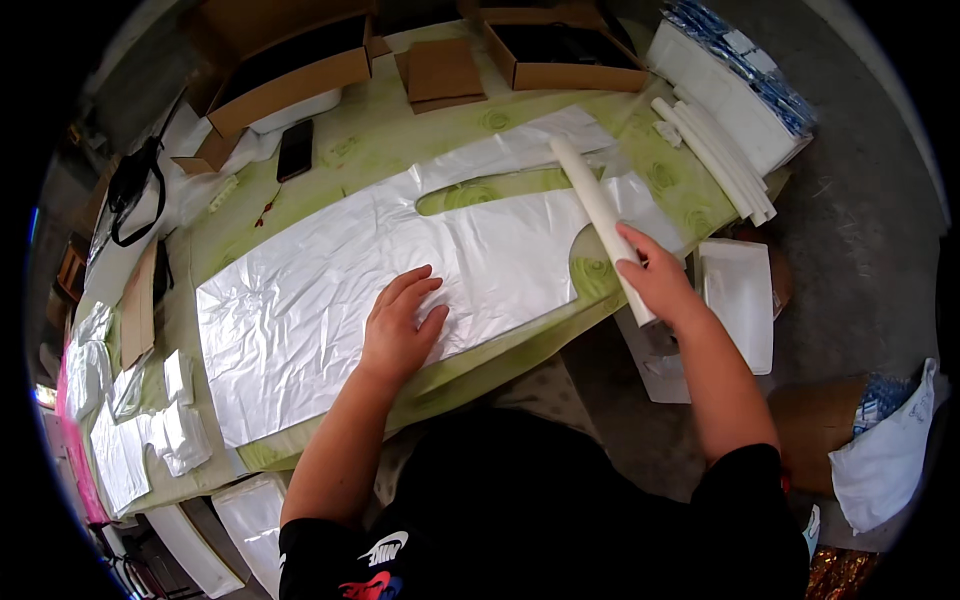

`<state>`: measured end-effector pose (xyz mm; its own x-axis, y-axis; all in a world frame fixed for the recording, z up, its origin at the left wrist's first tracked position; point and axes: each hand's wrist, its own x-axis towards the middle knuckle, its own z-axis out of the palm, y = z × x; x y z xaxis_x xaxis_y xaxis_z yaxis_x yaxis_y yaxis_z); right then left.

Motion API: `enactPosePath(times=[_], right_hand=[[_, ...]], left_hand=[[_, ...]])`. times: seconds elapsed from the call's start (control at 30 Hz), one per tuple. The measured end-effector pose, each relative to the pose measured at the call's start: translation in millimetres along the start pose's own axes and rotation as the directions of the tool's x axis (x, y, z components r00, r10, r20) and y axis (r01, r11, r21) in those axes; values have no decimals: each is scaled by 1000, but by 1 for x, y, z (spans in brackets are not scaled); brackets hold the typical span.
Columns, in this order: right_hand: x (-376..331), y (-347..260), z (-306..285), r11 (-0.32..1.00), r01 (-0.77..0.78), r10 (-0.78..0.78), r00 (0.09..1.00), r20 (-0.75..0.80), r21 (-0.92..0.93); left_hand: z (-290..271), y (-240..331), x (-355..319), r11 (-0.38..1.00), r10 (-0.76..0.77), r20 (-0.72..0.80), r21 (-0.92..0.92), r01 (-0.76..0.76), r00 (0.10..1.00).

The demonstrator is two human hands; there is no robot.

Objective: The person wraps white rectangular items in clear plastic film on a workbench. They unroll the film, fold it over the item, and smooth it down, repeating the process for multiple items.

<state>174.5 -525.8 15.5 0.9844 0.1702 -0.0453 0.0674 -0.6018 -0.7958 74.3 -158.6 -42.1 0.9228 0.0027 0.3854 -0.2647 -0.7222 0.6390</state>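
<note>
A shiny white plastic sheet (330, 290) lies spread over the table, with cut-out openings toward its right end; it looks like a vest-shaped bag or an apron. My left hand (402, 325) rests on its near middle part, fingers loosely spread and holding nothing. At the sheet's right end, my right hand (655, 275) is wrapped round the lower part of a white tube (590, 195). This tube slants away to the far left, its far end over the sheet's strap-like part. I cannot tell whether the tube touches the sheet.
A green flowered tablecloth (340, 155) covers the table. At the back are cardboard boxes (575, 75), brown cardboard pieces (440, 75) and a phone (295, 150). More white tubes (715, 160) lie at right beside a white box (720, 95). Folded white plastic pieces (180, 435) lie at left.
</note>
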Motion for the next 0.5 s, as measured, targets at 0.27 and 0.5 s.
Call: enactPosePath(times=[0.27,0.5], right_hand=[[19,11,13,975,-153,185,961,-208,158],[-61,-20,93,884,438,-426,898,-107,162]], left_hand=[[-2,-2,-3,1000,7,-8,-18,-7,1000],[-4,3,-3,995,-45,-79,-91,38,996]])
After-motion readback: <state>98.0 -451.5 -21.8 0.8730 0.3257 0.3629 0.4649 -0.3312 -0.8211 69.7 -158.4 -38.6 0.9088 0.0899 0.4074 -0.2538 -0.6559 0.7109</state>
